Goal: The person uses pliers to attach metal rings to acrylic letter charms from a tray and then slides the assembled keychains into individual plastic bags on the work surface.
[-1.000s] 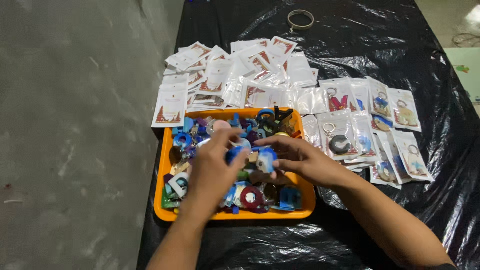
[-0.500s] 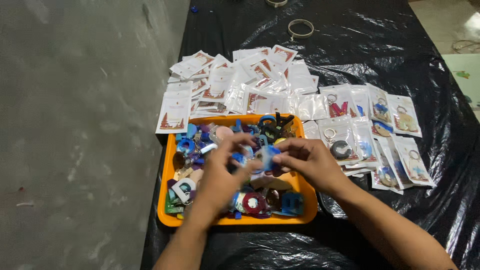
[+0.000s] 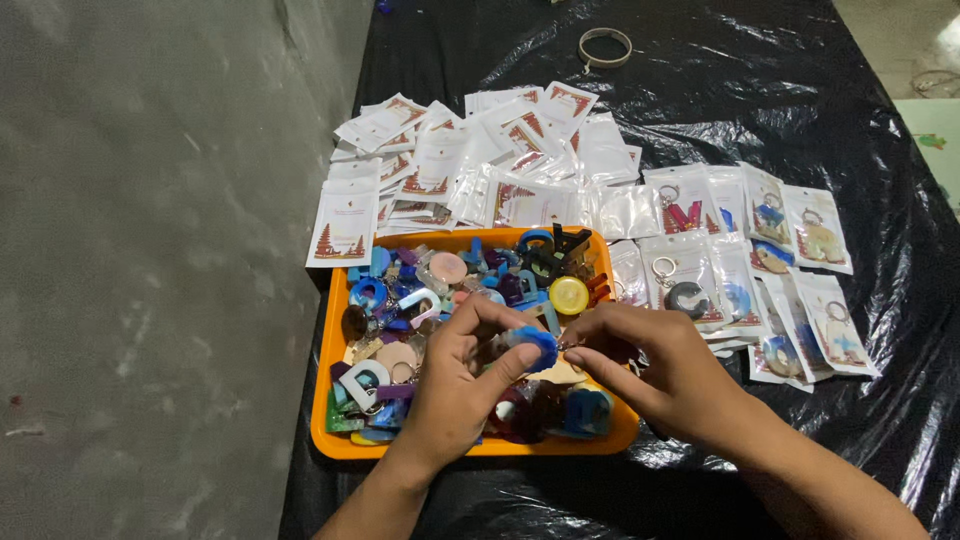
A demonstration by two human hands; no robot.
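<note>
**Both hands on a blue charm above the orange tray**

Compared with the frame half a second back, the hands sit a little lower and nearer the front edge of the tray, and the blue piece has come slightly toward the middle between them; the packets and the tray lie as they did.

The left hand (image 3: 455, 385) pinches a blue charm (image 3: 537, 346) between thumb and forefinger, closed on it. The charm is roundish, so no long axis can be made out; its broad face is turned up and a little toward the camera. It is held just above the orange tray (image 3: 330, 375), over the front right part of the heap of coloured charms (image 3: 420, 290).

The right hand (image 3: 665, 375) meets it from the right, thumb and forefinger pinched together at the charm's right edge on something small and metallic that is too small to identify. Both forearms come in from the bottom of the view, the left palm turned inward, the right knuckles up.

Behind the tray lie white packets (image 3: 480, 160); to its right, clear packets with keyrings (image 3: 760, 250), all on black plastic sheeting (image 3: 760, 90). A tape ring (image 3: 605, 45) lies at the far edge.
</note>
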